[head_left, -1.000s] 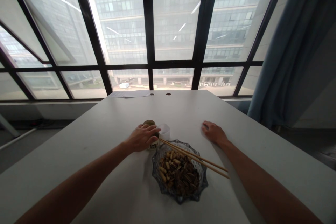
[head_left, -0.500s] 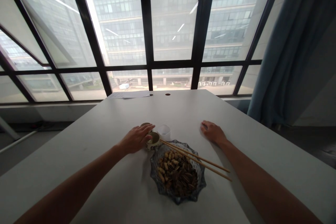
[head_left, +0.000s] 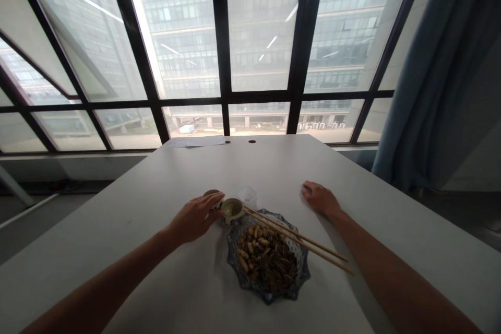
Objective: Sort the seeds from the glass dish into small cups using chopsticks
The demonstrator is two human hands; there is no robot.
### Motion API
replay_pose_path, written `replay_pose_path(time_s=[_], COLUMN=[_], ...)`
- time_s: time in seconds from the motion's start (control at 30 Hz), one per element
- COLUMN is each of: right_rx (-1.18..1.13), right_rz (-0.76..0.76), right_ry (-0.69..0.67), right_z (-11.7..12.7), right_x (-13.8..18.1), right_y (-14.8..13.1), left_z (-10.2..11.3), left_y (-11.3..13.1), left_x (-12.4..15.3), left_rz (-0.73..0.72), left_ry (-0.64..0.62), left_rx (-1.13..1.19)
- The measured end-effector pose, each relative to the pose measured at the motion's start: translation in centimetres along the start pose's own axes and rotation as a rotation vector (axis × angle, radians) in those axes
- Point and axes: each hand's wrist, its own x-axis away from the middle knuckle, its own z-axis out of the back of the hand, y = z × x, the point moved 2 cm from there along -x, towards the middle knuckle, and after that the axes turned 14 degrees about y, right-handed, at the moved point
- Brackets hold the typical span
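Observation:
My left hand has its fingers and thumb around a small patterned cup, covering most of it. Touching or very near my thumb is a second small cup, greenish inside and upright. A clear plastic cup stands just behind. A scalloped glass bowl holds peanuts and sunflower seeds in their shells. Two wooden chopsticks lie across its rim, pointing to the right. My right hand rests on the table with its fingers curled in, holding nothing I can see.
The white table stretches toward a large framed window. Sheets of paper lie at its far left edge, near two round holes. A blue curtain hangs at the right.
My left hand has shifted left and slightly nearer, and the patterned cup has moved with it. The second cup is now more exposed. My right hand stays in place.

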Motion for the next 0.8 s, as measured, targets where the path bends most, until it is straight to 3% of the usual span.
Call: replay_pose_path(time_s=[0.17,0.33,0.57,0.8], right_rx=[0.005,0.007,0.006,-0.003], right_rz=[-0.001,-0.003,0.001,0.0], right_ry=[0.001,-0.002,0.004,0.011], right_z=[-0.1,-0.2,-0.1,-0.3], right_x=[0.0,0.0,0.1,0.0], right_y=[0.0,0.1,0.1,0.3], left_z=[0.9,1.3,0.9,2.2], left_y=[-1.2,-3.6,-3.6,-3.6], left_x=[1.2,1.8,1.4,2.6], left_rz=[-0.029,0.064,0.075,-0.005], left_ry=[0.108,0.189,0.068,0.03], left_rx=[0.021,-0.059,-0.065,0.064])
